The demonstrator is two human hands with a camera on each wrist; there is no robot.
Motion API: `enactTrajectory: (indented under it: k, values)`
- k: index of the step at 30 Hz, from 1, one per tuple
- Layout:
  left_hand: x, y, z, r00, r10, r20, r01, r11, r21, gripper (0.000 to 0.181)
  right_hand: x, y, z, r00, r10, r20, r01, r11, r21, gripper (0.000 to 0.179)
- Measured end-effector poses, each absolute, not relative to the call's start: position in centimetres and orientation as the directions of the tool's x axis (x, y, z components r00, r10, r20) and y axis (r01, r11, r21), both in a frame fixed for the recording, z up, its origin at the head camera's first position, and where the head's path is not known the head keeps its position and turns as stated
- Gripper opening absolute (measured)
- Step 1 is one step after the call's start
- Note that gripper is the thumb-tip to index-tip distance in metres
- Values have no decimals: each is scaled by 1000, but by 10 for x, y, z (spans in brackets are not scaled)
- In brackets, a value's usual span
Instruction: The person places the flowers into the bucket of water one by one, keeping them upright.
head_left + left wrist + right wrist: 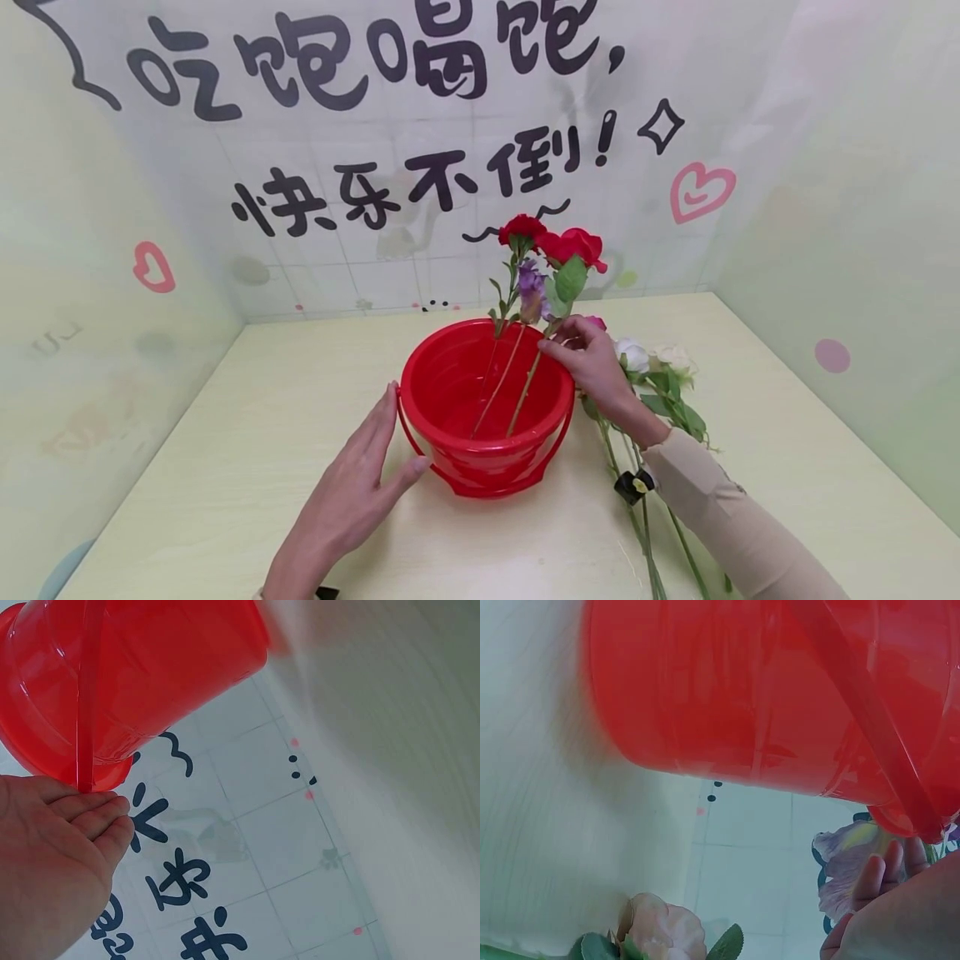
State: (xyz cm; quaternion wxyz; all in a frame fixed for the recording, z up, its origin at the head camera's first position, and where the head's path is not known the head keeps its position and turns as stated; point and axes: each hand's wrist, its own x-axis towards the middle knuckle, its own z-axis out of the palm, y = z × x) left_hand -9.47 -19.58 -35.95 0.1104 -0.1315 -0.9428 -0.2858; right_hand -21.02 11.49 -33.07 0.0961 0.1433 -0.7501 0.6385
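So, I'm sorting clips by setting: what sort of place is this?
Probably a staged booth: a lettered back panel and printed side panels enclose a pale tabletop on three sides.

Bucket (487, 471), beside the left hand (352, 483): uniform red. Above the right hand (596, 367): red flowers (576, 248), purple flower (532, 287). Right of it: white flower (632, 356), cream flower (675, 360). At its wrist: plain beige sleeve (738, 517). Beneath both: pale yellowish, faintly grained tabletop (210, 475).

Soft, fairly even light fills the head view, leaving a pale sheen on the near middle of the table (510, 550) and glints on the red bucket (487, 468). Both wrist views are dimmer and cooler, with hazy reddish-brown shading on the table beside the red bucket.
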Motion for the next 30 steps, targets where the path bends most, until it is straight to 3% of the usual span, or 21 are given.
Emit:
enactTrajectory:
  k: [14, 30]
  values:
    - [-95, -194, -359, -949, 174, 262, 290, 807, 515, 94, -209, 116, -328, -963, -147, 227, -249, 153, -956, 31]
    - [-94, -195, -359, -945, 183, 272, 304, 803, 513, 94, -210, 119, -329, -967, -144, 210, -233, 169, -958, 31]
